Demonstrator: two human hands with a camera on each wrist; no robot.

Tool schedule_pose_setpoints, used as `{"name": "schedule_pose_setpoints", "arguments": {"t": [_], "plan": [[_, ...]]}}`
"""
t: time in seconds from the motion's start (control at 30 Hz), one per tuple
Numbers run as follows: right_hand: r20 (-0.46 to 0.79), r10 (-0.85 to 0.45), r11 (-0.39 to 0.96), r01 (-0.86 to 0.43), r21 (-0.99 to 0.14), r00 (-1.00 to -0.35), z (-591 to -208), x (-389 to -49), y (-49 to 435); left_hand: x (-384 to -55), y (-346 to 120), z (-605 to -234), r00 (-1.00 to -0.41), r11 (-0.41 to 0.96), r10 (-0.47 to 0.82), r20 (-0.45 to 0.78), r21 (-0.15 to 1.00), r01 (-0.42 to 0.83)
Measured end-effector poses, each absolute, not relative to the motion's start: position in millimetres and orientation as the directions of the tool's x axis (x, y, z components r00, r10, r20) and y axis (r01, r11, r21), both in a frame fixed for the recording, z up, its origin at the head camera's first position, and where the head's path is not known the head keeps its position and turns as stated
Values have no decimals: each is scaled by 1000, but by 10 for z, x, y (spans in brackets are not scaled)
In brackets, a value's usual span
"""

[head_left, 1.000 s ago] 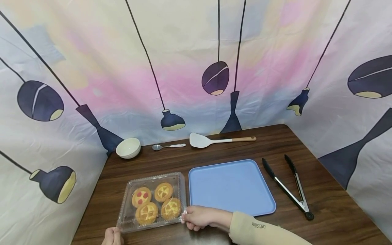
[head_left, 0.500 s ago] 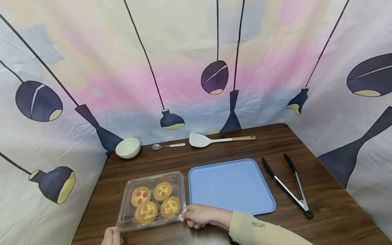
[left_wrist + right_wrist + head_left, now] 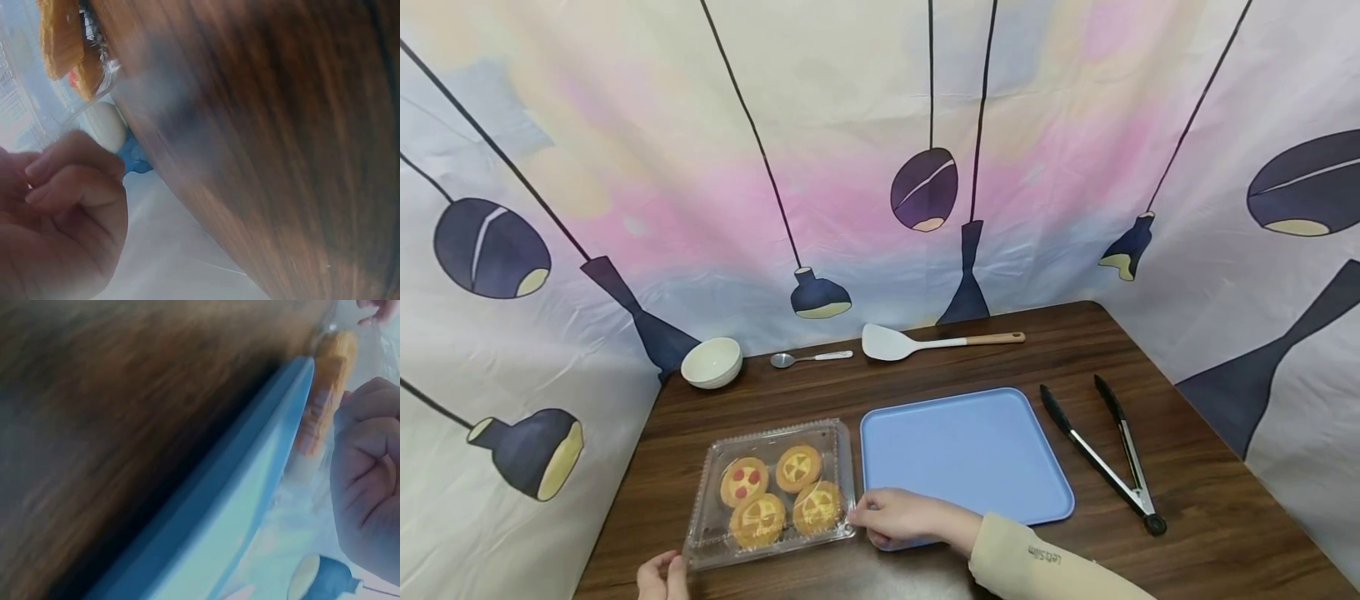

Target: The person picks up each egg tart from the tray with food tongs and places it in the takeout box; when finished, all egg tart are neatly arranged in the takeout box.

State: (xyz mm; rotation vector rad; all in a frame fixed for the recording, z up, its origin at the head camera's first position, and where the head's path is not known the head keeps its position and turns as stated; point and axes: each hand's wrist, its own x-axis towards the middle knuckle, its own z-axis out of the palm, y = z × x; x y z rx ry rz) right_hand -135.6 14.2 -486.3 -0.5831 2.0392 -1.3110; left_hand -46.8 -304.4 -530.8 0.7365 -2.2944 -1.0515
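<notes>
A clear plastic clamshell box [image 3: 700,533] lies at the left front of the table. Several round tarts show inside, among them a tart with red dots [image 3: 745,482] and a tart with a yellow pattern [image 3: 757,522]. At the box's near left corner, my left hand [image 3: 662,577] pinches the edge with curled fingers; the left wrist view shows the clear plastic running down to the fingertips. My right hand [image 3: 897,518] pinches the near right corner, overlapping the front corner of a blue tray [image 3: 962,450]. Its curled fingers also show in the right wrist view.
Black-tipped metal tongs [image 3: 1108,462] lie spread to the right of the tray. Along the back edge are a white bowl [image 3: 712,363], a small spoon [image 3: 812,358] and a white spatula with a wooden handle [image 3: 940,342]. A lamp-patterned cloth [image 3: 850,183] hangs behind the table.
My right hand has risen slightly at the box corner, and its fingers have curled further under. My left hand has shifted a little left, its thumb and finger more parted. The box stays in place.
</notes>
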Motion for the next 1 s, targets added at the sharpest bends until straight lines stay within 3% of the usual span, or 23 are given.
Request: {"name": "schedule_pose_setpoints", "arguments": {"t": [0.17, 0.43, 0.63, 0.8, 1.0], "plan": [[-246, -644, 487, -140, -862, -725, -4784, -1390, 266, -486, -3070, -5113, -666, 467, -713, 219, 857, -218], [-149, -571, 553, -244, -796, -808, -4681, -1345, 458, -492, -2926, -4786, -630, 593, -687, 362, 781, -197], [-62, -510, 612, -311, -727, -858, -4596, -1371, 648, -566, -2749, -4538, -723, 670, -611, 322, 696, -257], [11, -411, 704, -326, -631, -911, -4512, -1378, 828, -675, -2630, -4456, -799, 728, -493, 344, 667, -162], [92, -279, 791, -283, -542, -956, -4480, -1392, 1031, -791, -2508, -4419, -833, 764, -381, 401, 644, -40]]}}
